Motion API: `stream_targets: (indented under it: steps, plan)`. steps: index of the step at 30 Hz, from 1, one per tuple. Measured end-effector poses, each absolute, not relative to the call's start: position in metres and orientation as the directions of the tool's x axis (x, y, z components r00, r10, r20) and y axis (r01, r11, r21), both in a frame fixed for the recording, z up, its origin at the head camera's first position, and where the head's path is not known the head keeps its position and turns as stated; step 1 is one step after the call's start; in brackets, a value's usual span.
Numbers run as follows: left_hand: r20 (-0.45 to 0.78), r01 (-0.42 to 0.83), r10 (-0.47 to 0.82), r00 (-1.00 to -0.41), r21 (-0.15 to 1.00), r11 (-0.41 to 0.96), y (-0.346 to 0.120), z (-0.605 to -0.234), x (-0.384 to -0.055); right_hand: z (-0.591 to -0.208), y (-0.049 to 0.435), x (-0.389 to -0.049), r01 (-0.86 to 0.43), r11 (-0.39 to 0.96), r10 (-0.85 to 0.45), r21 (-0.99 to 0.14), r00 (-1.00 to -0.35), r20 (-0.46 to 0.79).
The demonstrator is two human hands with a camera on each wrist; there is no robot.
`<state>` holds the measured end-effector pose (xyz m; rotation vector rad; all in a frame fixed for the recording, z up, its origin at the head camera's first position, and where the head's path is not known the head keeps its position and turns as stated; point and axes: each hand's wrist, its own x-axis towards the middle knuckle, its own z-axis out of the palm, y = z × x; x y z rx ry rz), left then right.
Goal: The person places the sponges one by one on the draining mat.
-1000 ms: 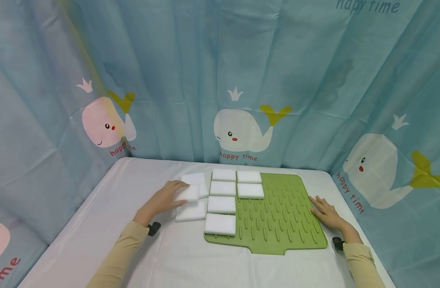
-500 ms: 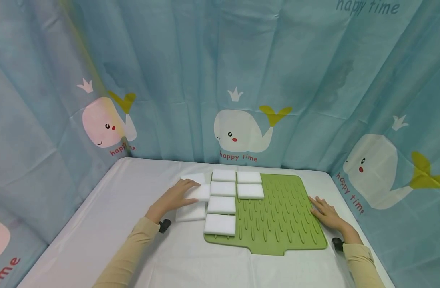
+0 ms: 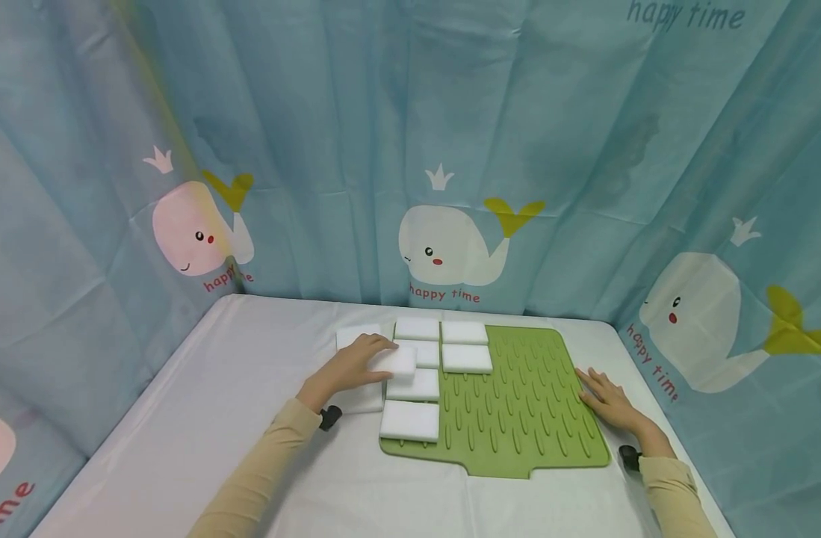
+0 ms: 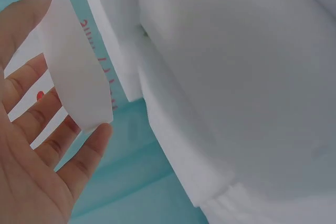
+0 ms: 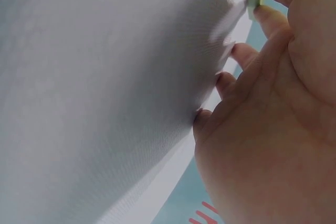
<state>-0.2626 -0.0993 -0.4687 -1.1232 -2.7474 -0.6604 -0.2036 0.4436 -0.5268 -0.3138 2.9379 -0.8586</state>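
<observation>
While left hand (image 3: pixel 352 364) grips white sponge (image 3: pixel 401 362), right hand (image 3: pixel 609 401) rests by green mat (image 3: pixel 511 411)

We have the left hand clamped on the white sponge, thumb on one side and fingers opposite, out over the left part of the green mat. From the head view it overlaps two sponges below; left wrist view shows a gap between it and the white stuff alongside. On the mat we count six laid sponges (image 3: pixel 410 421): four down its left edge, two next to those at its far end. Left of the mat, two loose sponges (image 3: pixel 368 400) lie on the tablecloth (image 3: pixel 202 388), partly behind the left hand. Right hand has fingers apart, fairly straight, at the mat's right edge; how firmly they touch it, we can't tell. Behind the mat hangs a blue curtain (image 3: pixel 316 112) with whale prints.
</observation>
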Motion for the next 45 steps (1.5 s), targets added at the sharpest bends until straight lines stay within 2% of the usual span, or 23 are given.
stream_targets:
  steps: [13,17,25,34,45]
  plan:
    - [0.189,0.679,0.665,-0.722,0.378,0.63,-0.06,-0.464,-0.27,-0.528,0.444,-0.205,-0.186,0.825,-0.215,-0.533,-0.977,0.008]
    - [0.165,0.684,0.677,-0.717,0.355,0.637,-0.049,-0.464,-0.27,-0.529,0.445,-0.206,-0.186,0.824,-0.219,-0.535,-0.976,0.001]
    - [0.205,0.734,0.709,-0.674,0.296,0.611,-0.029,-0.46,-0.27,-0.53,0.448,-0.207,-0.185,0.818,-0.22,-0.545,-0.976,0.002]
    - [0.181,0.737,0.721,-0.669,0.29,0.611,-0.01,-0.457,-0.268,-0.531,0.449,-0.207,-0.177,0.824,-0.215,-0.539,-0.977,-0.009]
    - [0.19,0.749,0.726,-0.661,0.214,0.627,0.011,-0.461,-0.269,-0.531,0.448,-0.207,-0.176,0.818,-0.217,-0.547,-0.976,-0.01]
